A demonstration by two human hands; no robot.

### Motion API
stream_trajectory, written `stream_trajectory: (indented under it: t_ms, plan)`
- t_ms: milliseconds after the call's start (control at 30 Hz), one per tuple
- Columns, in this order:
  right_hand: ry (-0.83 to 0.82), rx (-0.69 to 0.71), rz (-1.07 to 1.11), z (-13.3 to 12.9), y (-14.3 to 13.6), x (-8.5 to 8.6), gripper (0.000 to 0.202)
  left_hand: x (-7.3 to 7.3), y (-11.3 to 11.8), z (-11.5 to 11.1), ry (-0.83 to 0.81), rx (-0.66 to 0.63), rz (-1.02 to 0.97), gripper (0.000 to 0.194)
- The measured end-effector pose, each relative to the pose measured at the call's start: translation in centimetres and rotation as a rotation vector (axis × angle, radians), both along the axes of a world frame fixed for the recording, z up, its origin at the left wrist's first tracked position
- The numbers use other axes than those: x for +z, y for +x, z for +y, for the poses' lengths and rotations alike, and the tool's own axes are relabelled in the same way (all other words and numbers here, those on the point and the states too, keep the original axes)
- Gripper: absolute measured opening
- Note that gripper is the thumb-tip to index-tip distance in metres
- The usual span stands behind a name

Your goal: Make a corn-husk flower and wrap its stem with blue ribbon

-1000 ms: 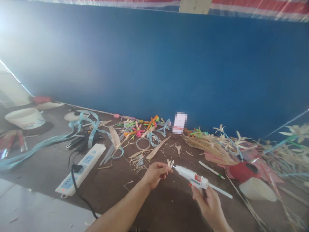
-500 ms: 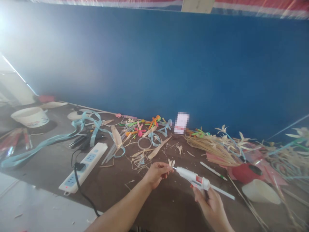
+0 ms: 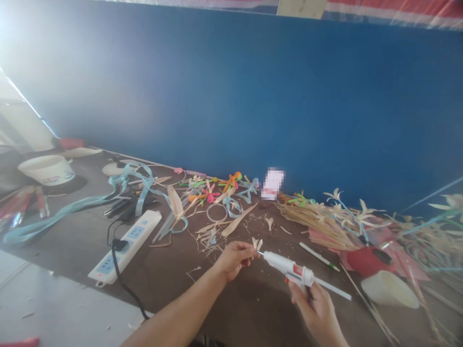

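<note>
Pinched in the fingers of my left hand is a small cream flower with pale, husk-like petals. My right hand grips a white glue gun, and a long glue stick sticks out of its back end. The gun's metal nozzle meets the flower's lower part, near my left fingertips; whether it actually touches cannot be made out. Behind the hands another small cream flower lies on the dark table. A white pen-like stick with a green band rests beyond the gun.
To the left lies a white power strip with a black cable. Pale blue ribbon and a white bowl are farther left. Dried straw, a red object and a cream cup sit right. A blue panel stands behind.
The view has shifted very slightly. Both hands, the flower and the glue gun hold nearly the same position.
</note>
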State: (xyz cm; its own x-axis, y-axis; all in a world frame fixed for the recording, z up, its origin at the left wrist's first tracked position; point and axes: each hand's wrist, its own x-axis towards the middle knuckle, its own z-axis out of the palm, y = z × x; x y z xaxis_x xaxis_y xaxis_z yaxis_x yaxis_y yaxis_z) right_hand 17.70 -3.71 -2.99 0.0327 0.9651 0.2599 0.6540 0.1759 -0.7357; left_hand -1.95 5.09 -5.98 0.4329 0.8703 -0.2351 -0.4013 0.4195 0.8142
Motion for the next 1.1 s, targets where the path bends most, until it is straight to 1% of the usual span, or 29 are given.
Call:
stream_trajectory:
  t_ms: [300, 367, 433, 467, 533, 633, 667, 733, 800, 867, 1033, 1100]
  plan:
    - [-0.083, 0.019, 0.065, -0.1, 0.6, -0.9, 0.021, -0.1, 0.0, 0.0, -0.009, 0.000, 0.021, 0.022]
    - [-0.110, 0.016, 0.108, -0.3, 0.6, -0.9, 0.022, -0.1, 0.0, 0.0, -0.009, 0.006, 0.022, 0.022]
    - [-0.125, -0.017, 0.198, -0.5, 0.7, -1.0, 0.023, 0.0, 0.0, 0.0, -0.005, 0.006, 0.031, 0.022]
    - [-0.128, -0.049, 0.271, -0.5, 0.9, -1.0, 0.024, 0.0, 0.0, 0.0, -0.002, 0.006, 0.038, 0.022]
    - [-0.110, -0.172, 0.491, -0.5, 1.5, -1.3, 0.025, 0.1, 0.0, 0.1, 0.008, 0.010, 0.049, 0.023]
    - [-0.093, -0.464, 0.866, -0.2, 3.3, -2.2, 0.025, 0.0, 0.2, 0.2, 0.017, 0.029, 0.062, 0.022]
    - [-0.107, -0.553, 0.945, 0.0, 4.0, -2.7, 0.029, 0.0, 0.2, 0.2, 0.019, 0.034, 0.070, 0.022]
    - [-0.163, -0.652, 1.009, 0.4, 5.5, -3.6, 0.034, 0.0, 0.3, 0.3, 0.024, 0.043, 0.092, 0.023]
    - [-0.199, -0.674, 1.031, 0.7, 6.5, -4.4, 0.032, 0.0, 0.3, 0.2, 0.039, 0.045, 0.110, 0.023]
    - [-0.204, -0.666, 1.070, 0.9, 7.1, -4.9, 0.029, 0.1, 0.4, 0.2, 0.053, 0.040, 0.113, 0.022]
    - [-0.166, -0.558, 1.138, 1.7, 7.2, -4.8, 0.023, 0.2, 0.4, 0.1, 0.057, 0.038, 0.106, 0.022]
    - [-0.148, -0.562, 1.176, 1.9, 7.2, -4.9, 0.023, 0.2, 0.4, 0.2, 0.061, 0.040, 0.104, 0.022]
